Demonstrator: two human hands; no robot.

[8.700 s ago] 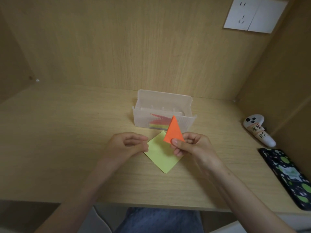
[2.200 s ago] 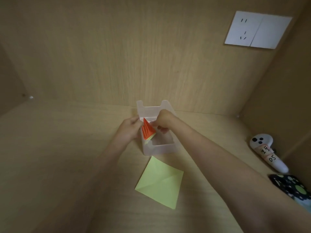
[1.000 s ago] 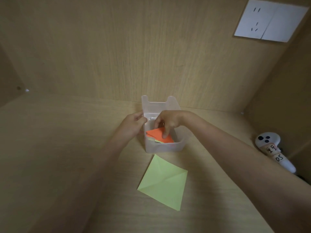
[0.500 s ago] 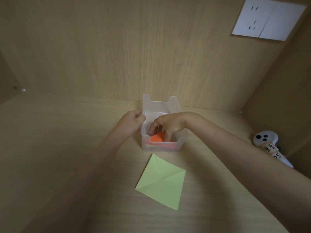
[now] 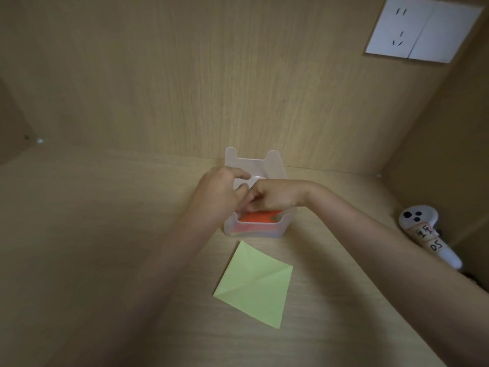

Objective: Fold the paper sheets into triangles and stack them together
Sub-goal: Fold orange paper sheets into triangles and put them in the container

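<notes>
Seating the orange triangle (image 5: pixel 258 217) flat on the stack (image 5: pixel 248 230) of folded pieces inside the clear box (image 5: pixel 254 160), toward the back of the surface (image 5: pixel 105 234). Reaching in from above with the right hand (image 5: pixel 272 194), fingers curled down onto the paper; grip hidden, so impossible to tell whether pinching or only pressing. Bracing the box's left wall with the left hand (image 5: pixel 219 192), forefinger and thumb over the rim, grip likewise unclear. Probably worth pressing along the fold, lining edges up with the pieces beneath, and steadying the light box against sliding. Leaving the creased green sheet (image 5: pixel 255 284), just in front of the box, for folding afterwards.
</notes>
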